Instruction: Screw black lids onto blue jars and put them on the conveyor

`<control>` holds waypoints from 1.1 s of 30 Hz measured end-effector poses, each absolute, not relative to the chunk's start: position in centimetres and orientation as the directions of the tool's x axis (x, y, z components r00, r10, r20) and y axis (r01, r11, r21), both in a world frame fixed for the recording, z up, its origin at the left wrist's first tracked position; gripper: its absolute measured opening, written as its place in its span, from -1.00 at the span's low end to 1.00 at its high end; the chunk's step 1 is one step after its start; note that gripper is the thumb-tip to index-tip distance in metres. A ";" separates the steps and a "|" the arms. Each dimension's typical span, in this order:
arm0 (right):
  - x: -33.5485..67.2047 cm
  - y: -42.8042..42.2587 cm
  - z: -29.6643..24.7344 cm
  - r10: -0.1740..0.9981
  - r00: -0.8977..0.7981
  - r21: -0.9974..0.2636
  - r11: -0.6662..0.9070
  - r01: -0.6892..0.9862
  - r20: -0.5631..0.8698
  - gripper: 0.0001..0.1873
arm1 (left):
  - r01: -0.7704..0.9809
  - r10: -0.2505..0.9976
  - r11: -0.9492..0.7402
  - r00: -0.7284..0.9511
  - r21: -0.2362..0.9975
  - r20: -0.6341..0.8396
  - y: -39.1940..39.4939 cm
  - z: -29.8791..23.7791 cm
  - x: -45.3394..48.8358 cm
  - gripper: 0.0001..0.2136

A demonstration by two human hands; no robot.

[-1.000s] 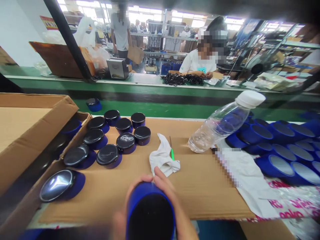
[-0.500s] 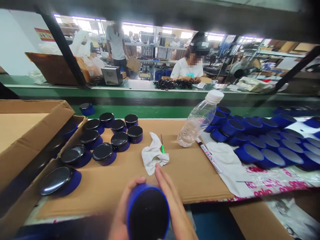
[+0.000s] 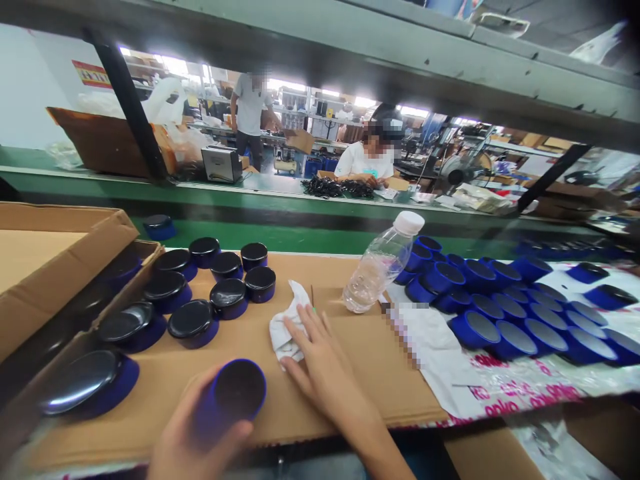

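My left hand (image 3: pixel 193 433) is wrapped around a blue cup-shaped piece (image 3: pixel 240 393), its dark round face tilted up toward me. Farther right, my right hand (image 3: pixel 323 363) reaches over a crumpled white cloth (image 3: pixel 287 330), fingertips on it and fingers spread. A thin tool with a green handle lies just behind the cloth, mostly covered by the fingers. Left of the cloth, several blue pieces with glossy black tops (image 3: pixel 229 298) stand in loose rows on the cardboard sheet (image 3: pixel 370 373).
A clear plastic bottle (image 3: pixel 375 267) with a white cap leans behind my right hand. Many blue pieces (image 3: pixel 515 337) crowd the right side on white wrapping. A cardboard box (image 3: pixel 115 233) borders the left. Across the green bench (image 3: pixel 280 233), one person sits and another stands.
My hands have parted. The left has carried the blue piece leftward, while the right has let go of it and moved forward onto the white cloth. The view has tilted slightly.
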State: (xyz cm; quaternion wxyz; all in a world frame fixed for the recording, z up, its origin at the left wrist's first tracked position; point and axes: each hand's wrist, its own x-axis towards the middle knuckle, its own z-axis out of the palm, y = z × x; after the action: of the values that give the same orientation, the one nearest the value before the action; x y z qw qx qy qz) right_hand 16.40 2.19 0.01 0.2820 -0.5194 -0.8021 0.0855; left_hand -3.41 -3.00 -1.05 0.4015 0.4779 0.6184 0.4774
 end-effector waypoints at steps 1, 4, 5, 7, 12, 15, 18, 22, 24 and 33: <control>16.3 2.3 -0.3 0.879 -0.320 -0.417 0.454 0.788 0.353 -0.42 | 0.254 0.979 0.059 -0.206 0.965 -0.005 -2.5 -1.5 -3.6 -0.36; 16.7 1.9 -1.1 0.881 -0.307 -0.399 0.443 0.803 0.361 -0.64 | 0.281 0.980 0.022 -0.198 0.960 0.036 -1.5 -2.1 -3.1 -0.36; 17.0 1.7 -1.3 0.879 -0.301 -0.396 0.443 0.805 0.371 -0.68 | 0.279 0.981 0.018 -0.190 0.960 0.037 -1.3 -2.0 -2.7 -0.37; 17.9 1.3 -1.4 0.874 -0.294 -0.396 0.446 0.803 0.388 -0.67 | 0.289 0.982 0.005 -0.184 0.957 0.050 -1.4 -1.7 -1.6 -0.40; 19.5 0.7 0.0 0.859 -0.312 -0.424 0.479 0.769 0.405 -0.64 | 0.392 0.973 -0.046 -0.189 0.919 0.129 -2.0 -1.5 -0.5 -0.44; 20.0 0.5 1.5 0.823 -0.314 -0.449 0.532 0.718 0.473 -0.55 | 0.465 0.965 -0.112 -0.160 0.878 0.208 -1.8 -1.7 -0.8 -0.55; 21.1 1.5 2.9 0.731 0.011 -0.519 0.474 0.712 0.682 -0.43 | 0.538 0.952 -0.175 -0.123 0.825 0.282 -1.6 -1.8 -1.0 -0.60; 23.6 5.6 4.1 0.611 0.434 -0.725 0.377 0.577 0.663 0.05 | 0.597 0.935 -0.227 -0.087 0.769 0.343 -1.7 -1.9 -0.9 -0.60; 24.8 7.7 4.5 0.695 0.410 -0.786 0.379 0.489 0.590 0.02 | 0.605 0.932 -0.245 -0.070 0.758 0.357 -1.7 -2.2 -0.9 -0.61; 26.6 1.1 3.3 0.807 0.180 -0.751 0.407 0.520 0.562 -0.31 | 0.600 0.935 -0.255 -0.045 0.758 0.351 -1.6 -3.1 -1.6 -0.59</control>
State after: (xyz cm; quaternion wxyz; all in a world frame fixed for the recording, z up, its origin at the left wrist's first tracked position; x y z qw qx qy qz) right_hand 26.60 1.05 3.25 0.5570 -0.5288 -0.6273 0.1290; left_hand -1.59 -1.57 -3.06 0.1933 0.6632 0.5788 0.4333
